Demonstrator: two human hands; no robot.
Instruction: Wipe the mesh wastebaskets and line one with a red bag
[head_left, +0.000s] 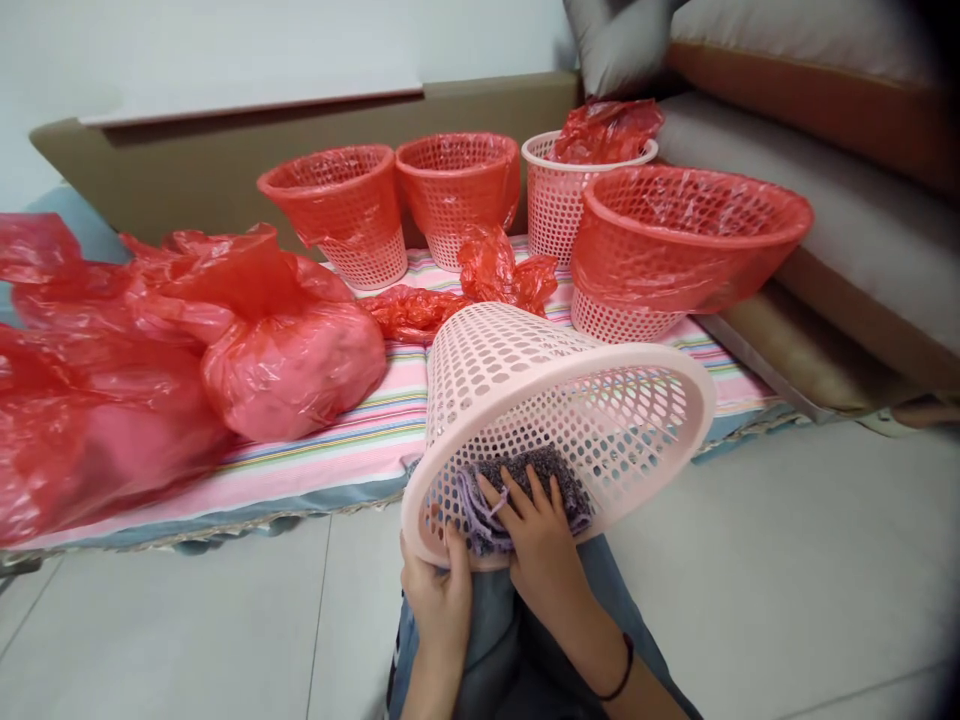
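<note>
A pale pink perforated plastic basket (555,400) lies tilted on my lap, its mouth facing me. My left hand (437,590) grips the near rim at its lower left, thumb over the edge. Inside the basket, my right hand (534,535) presses a purple-grey cloth (517,490) against the wall, fingers spread flat on it. A black band circles my right wrist.
On a striped mat (360,420) stand three baskets lined with red bags (341,205) (459,185) (675,235) and one white basket (555,200) with a red bag stuffed in it. Crumpled red plastic bags (172,340) heap at left. A sofa (862,200) stands at right, grey tiled floor below.
</note>
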